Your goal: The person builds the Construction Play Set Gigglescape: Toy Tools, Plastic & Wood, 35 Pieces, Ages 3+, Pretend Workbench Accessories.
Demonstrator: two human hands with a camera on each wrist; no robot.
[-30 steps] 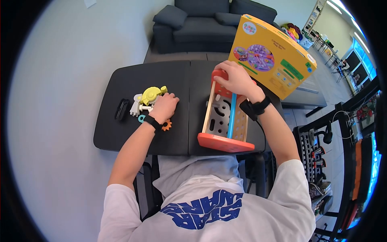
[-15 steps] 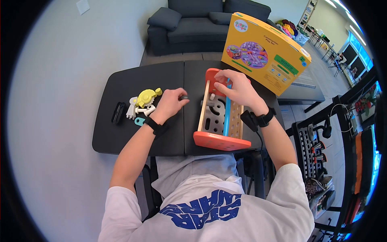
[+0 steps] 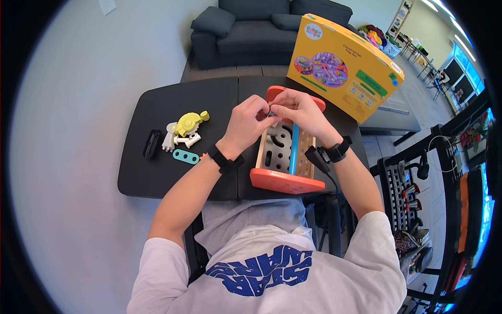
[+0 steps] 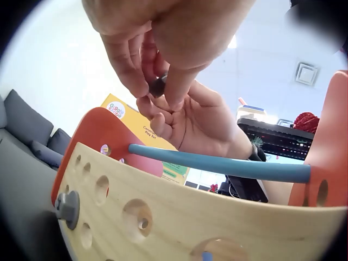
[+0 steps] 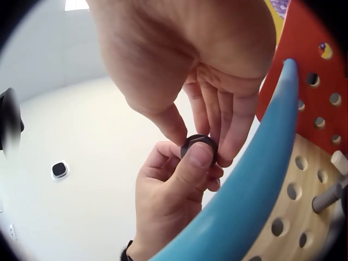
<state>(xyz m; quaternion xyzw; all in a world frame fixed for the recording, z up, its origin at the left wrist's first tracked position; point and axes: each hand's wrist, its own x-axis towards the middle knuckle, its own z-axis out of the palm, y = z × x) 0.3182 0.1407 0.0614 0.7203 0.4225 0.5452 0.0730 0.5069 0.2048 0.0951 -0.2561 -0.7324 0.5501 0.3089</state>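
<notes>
Above the far end of a toy toolbox (image 3: 286,181), my left hand (image 3: 243,123) and right hand (image 3: 303,112) meet at the fingertips. Between them is a small dark grey toy nut (image 5: 190,142) with a round flange and a faceted middle. The left thumb presses over its face, while my right thumb and fingers pinch its edge. A blue handle bar (image 3: 294,152) spans the box between its orange-red end panels. In the left wrist view, a grey toy bolt (image 4: 68,209) sits in the wooden side; its threaded shaft (image 5: 326,200) juts inside.
On the table's left lie a yellow-green toy piece (image 3: 188,124), white toy parts (image 3: 170,138), a teal strip with holes (image 3: 185,156) and a black object (image 3: 151,144). An orange piece (image 3: 204,156) shows by the left wrist. A yellow box (image 3: 340,65) stands behind the toolbox.
My left hand picked up the dark grey nut from among the parts and carried it right to the toolbox. The right hand let go of the end panel and joined it on the nut.
</notes>
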